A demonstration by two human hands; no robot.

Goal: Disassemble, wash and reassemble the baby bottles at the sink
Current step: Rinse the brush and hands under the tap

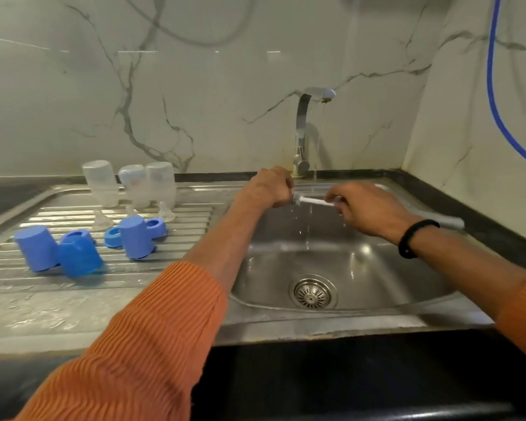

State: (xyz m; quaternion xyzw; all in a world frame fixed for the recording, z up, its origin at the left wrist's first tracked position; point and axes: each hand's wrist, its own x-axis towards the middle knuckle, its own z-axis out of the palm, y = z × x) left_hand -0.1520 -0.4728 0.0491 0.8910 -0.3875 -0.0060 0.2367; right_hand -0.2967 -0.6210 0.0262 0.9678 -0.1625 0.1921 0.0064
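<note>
Both hands are out over the sink (377,287), in the middle of the frame just below the tap (304,123). The left hand (269,186) is curled into a fist around something small that its fingers hide; I cannot tell what it is. The right hand (368,208) pinches the white handle of a thin brush (312,201), which lies level between the two hands with its dark bristle end right at the left fist. A thin stream falls from the spout and drops of water fall from the brush into the basin, above the drain (312,292). A black band (413,238) sits on the right wrist, and both arms wear orange ribbed sleeves (152,335).

At the left of the frame, on the ribbed steel drainboard (19,268), three clear bottles (101,183) stand upside down in a row near the wall. Just in front of them are clear teats (102,218), one upright on its base. Nearer the lower left lie three blue caps (79,259), mouths down or tipped, two of them touching, and blue rings (157,227) beside the third cap. The worktop (43,323) in front of the drainboard is wet. A grey handle (451,221) rests on the sink's right rim behind the right wrist. A blue hose (494,95) runs down the marble wall at the upper right.
</note>
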